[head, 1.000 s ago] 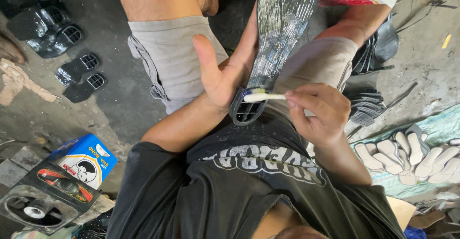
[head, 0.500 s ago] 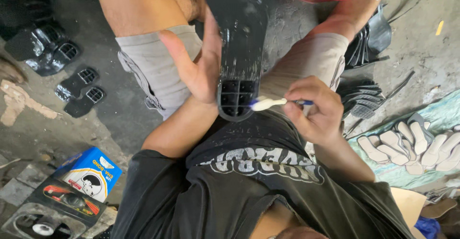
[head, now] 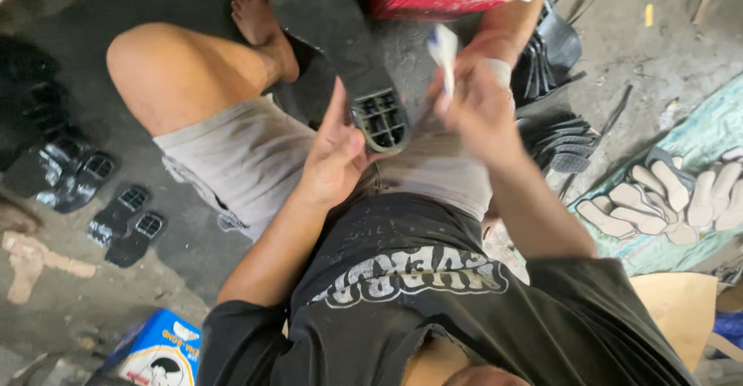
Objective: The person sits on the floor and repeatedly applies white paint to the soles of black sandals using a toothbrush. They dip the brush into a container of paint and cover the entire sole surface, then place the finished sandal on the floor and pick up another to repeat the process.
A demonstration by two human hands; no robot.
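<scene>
My left hand grips a long black shoe sole near its heel, where a hollow ribbed grid faces me. The sole slants up and away over my lap. My right hand, blurred, is raised just right of the heel and holds a small white brush pointing upward, clear of the sole. I sit on the floor in grey shorts and a black shirt, with my bare knee to the left.
A red box sits ahead by my feet. Stacks of black soles lie to the right, with pale insoles on a green sheet. More black heel pieces lie on the left floor, and a blue carton is near my elbow.
The view has tilted, showing more of my legs. My right hand lifted the brush off the heel grid and up to the right; the sole swung leftward in my left hand.
</scene>
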